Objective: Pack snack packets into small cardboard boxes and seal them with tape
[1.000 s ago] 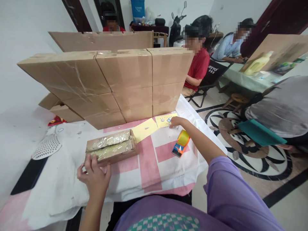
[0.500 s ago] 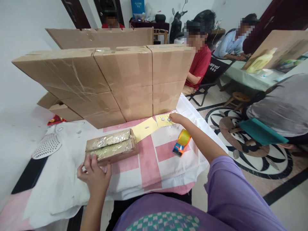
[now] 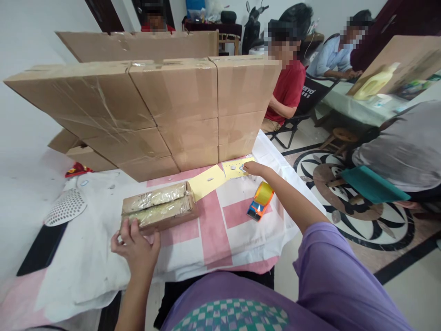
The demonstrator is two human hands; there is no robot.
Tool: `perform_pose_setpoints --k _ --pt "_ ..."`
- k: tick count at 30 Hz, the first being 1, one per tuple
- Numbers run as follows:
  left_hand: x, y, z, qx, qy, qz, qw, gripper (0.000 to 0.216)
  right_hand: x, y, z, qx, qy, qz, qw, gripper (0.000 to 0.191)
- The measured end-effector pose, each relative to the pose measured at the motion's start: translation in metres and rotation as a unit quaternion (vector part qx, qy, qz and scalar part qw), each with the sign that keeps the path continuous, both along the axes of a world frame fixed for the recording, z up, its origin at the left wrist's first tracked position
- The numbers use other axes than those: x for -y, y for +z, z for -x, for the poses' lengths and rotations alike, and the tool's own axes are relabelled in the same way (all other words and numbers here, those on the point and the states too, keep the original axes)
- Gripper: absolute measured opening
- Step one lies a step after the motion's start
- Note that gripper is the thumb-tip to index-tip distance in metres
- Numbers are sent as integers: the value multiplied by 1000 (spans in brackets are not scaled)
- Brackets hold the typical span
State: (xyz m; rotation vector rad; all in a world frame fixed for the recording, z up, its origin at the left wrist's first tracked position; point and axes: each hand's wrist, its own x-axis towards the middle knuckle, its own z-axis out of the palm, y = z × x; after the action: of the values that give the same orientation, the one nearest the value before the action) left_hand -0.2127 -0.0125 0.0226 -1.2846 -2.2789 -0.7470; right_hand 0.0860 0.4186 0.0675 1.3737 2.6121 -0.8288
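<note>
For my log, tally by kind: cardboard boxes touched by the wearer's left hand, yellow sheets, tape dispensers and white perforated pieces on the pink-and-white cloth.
Long brown cardboard box with shiny tape, under the left hand: 1
Flat yellow sheets: 2
Orange-and-blue tape dispenser with yellow roll: 1
White perforated flat piece: 1
Total: 5

Two hands (image 3: 137,243) (image 3: 254,168), one carton (image 3: 172,214) touching the left, two yellow sheets (image 3: 203,186) (image 3: 228,174), one tape dispenser (image 3: 261,201), four other people (image 3: 156,28) (image 3: 291,87) (image 3: 330,60) (image 3: 406,142)
</note>
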Motion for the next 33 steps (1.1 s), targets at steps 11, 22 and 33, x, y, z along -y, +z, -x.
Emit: perform_pose_setpoints --k 11,22,33 --pt "0 0 -2 8 14 6 1000 78 161 -21 93 -358 1 211 909 32" --pt "0 1 -4 -13 36 27 999 80 226 -81 145 -483 -104 331 804 35" --pt "-5 7 -10 -7 40 29 999 79 242 -72 150 -496 -163 307 796 33"
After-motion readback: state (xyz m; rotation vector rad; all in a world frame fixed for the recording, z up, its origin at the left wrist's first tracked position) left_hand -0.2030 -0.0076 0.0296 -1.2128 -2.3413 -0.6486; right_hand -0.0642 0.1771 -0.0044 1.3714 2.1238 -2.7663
